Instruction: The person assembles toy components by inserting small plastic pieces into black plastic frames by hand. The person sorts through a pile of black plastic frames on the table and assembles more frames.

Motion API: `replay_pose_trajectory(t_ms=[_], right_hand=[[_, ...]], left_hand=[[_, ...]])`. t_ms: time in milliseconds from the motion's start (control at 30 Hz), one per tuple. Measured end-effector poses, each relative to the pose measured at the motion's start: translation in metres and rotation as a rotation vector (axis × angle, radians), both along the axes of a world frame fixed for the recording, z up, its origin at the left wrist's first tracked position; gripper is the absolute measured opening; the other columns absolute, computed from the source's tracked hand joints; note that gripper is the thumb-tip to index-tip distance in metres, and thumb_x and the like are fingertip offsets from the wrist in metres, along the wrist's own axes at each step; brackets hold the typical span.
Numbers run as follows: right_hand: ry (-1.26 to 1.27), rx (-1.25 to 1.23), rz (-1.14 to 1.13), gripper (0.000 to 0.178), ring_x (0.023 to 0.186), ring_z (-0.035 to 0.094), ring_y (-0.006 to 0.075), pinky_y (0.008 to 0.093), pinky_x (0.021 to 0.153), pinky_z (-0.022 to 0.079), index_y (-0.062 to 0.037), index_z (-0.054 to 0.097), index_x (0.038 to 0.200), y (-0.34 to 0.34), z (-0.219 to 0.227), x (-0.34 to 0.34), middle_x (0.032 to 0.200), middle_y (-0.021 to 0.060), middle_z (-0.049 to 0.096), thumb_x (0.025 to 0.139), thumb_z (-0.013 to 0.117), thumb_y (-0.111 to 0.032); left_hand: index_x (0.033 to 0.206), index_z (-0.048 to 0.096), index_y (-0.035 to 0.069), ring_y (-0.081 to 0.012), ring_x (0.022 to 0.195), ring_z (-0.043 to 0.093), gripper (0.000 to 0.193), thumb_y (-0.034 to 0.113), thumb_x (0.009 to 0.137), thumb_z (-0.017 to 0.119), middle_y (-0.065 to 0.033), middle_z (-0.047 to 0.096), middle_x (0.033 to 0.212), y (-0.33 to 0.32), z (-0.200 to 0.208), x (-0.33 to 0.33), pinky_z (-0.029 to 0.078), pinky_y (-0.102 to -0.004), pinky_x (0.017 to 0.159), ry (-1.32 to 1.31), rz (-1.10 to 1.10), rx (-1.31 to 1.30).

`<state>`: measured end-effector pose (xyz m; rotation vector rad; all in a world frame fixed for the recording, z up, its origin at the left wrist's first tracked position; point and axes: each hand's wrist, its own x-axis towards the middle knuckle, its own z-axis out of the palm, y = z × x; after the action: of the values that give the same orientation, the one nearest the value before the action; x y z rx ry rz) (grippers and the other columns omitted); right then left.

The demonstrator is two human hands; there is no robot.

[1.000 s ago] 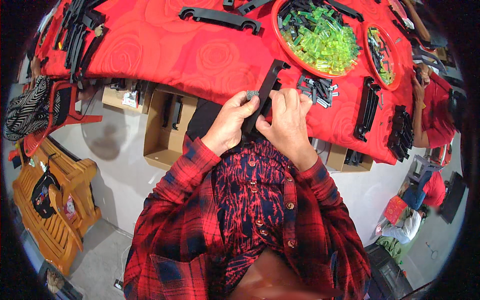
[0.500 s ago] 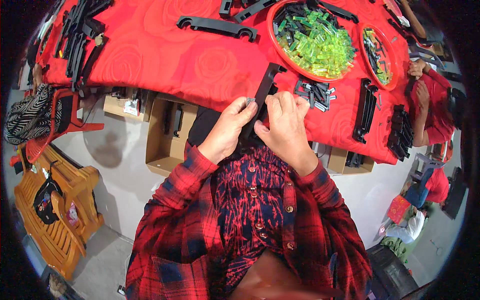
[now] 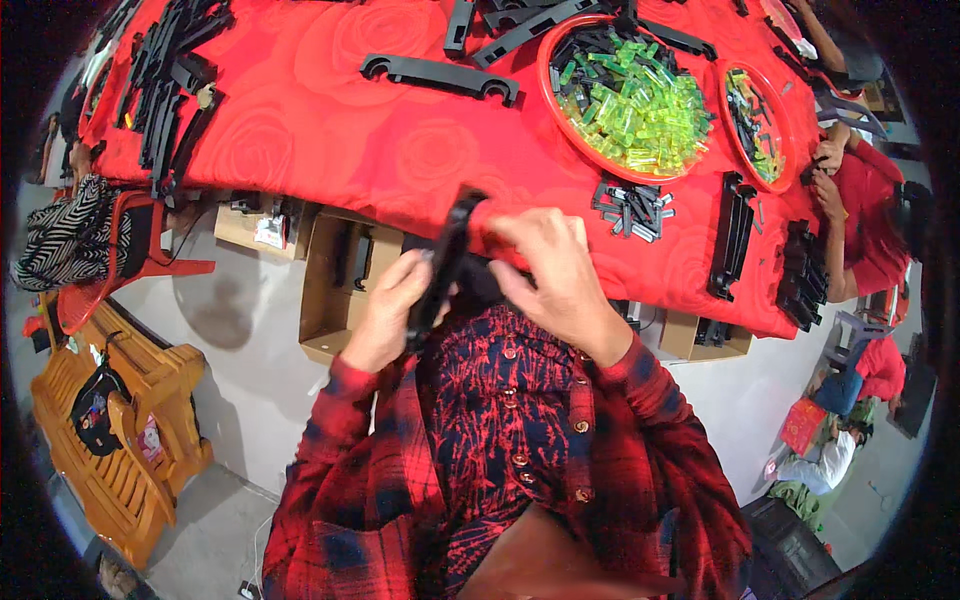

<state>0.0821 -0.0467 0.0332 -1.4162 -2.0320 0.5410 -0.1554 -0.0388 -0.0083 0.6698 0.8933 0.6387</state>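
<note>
My left hand (image 3: 388, 305) is wrapped round a long black plastic bar (image 3: 447, 262), which stands tilted over the table's near edge and is smeared by motion. To its right, my right hand (image 3: 555, 275) is off the bar, with fingers spread and slightly blurred, and nothing shows in them. Small black and silvery pieces (image 3: 637, 210) lie in a loose pile on the red cloth beyond my right hand. Behind that pile stands a red basin (image 3: 548, 85) full of clear yellow-green and black pieces. A similar black bar with rounded notches (image 3: 440, 76) lies farther back.
The red patterned tablecloth (image 3: 300, 110) covers the table. Black bars are heaped at the far left (image 3: 165, 100) and stacked at right (image 3: 733, 235). A smaller red basin (image 3: 728, 120) holds mixed pieces. An open cardboard box (image 3: 325, 335) sits below the edge. A co-worker's hands (image 3: 830, 165) are at right.
My left hand has moved left and toward me with the black bar, which has turned more upright. My right hand has come off the bar and its fingers have opened.
</note>
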Motion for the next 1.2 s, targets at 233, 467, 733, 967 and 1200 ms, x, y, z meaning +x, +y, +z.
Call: replay_pose_trajectory(t_ms=[233, 467, 733, 967, 1200], right_hand=[[0.194, 0.106, -0.294, 0.029, 0.079, 0.061, 0.0322, 0.0374, 0.068, 0.051, 0.0011, 0.064, 0.106, 0.012, -0.06, 0.035, 0.092, 0.0153, 0.058, 0.079, 0.063, 0.01], [0.132, 0.106, -0.331, 0.02, 0.078, 0.061, 0.0324, 0.0404, 0.069, 0.05, 0.0011, 0.065, 0.098, 0.014, -0.069, 0.038, 0.085, 0.0142, 0.059, 0.079, 0.063, 0.008], [-0.108, 0.133, -0.25, 0.03, 0.075, 0.057, 0.0303, 0.0415, 0.065, 0.046, -0.0044, 0.064, 0.101, 0.011, -0.073, 0.033, 0.083, 0.0107, 0.058, 0.071, 0.065, 0.003], [-0.154, 0.128, -0.251, 0.034, 0.066, 0.053, 0.0274, 0.039, 0.06, 0.04, -0.0052, 0.063, 0.099, 0.014, -0.072, 0.031, 0.078, 0.0081, 0.057, 0.069, 0.06, 0.009], [-0.18, 0.128, -0.221, 0.046, 0.069, 0.053, 0.0279, 0.0391, 0.058, 0.04, -0.0078, 0.061, 0.108, 0.018, -0.073, 0.027, 0.08, 0.008, 0.056, 0.063, 0.065, 0.004]], left_hand=[[0.11, 0.057, 0.005, -0.0143, 0.058, 0.053, 0.051, 0.053, 0.103, 0.041, -0.0059, 0.061, 0.08, -0.049, -0.075, -0.136, 0.045, -0.029, 0.054, 0.296, 0.328, -0.372], [0.115, 0.05, 0.003, -0.0129, 0.057, 0.054, 0.057, 0.028, 0.077, 0.083, -0.0044, 0.056, 0.076, -0.043, -0.266, -0.156, 0.045, -0.0332, 0.045, 0.9, -0.043, -0.199], [0.119, 0.064, 0.01, -0.0406, 0.114, 0.06, 0.061, 0.044, 0.072, 0.084, -0.0227, 0.056, 0.127, 0.014, -0.383, -0.116, 0.049, -0.0487, 0.096, 1.546, -0.29, -0.056], [0.135, 0.053, 0.009, -0.0394, 0.117, 0.058, 0.065, 0.036, 0.081, 0.077, -0.0187, 0.056, 0.133, 0.019, -0.419, -0.113, 0.05, -0.0475, 0.095, 1.465, -0.341, 0.048], [0.138, 0.05, 0.006, -0.0387, 0.112, 0.06, 0.067, 0.039, 0.084, 0.073, -0.018, 0.06, 0.127, 0.014, -0.458, -0.105, 0.051, -0.0482, 0.091, 1.317, -0.429, 0.082]])
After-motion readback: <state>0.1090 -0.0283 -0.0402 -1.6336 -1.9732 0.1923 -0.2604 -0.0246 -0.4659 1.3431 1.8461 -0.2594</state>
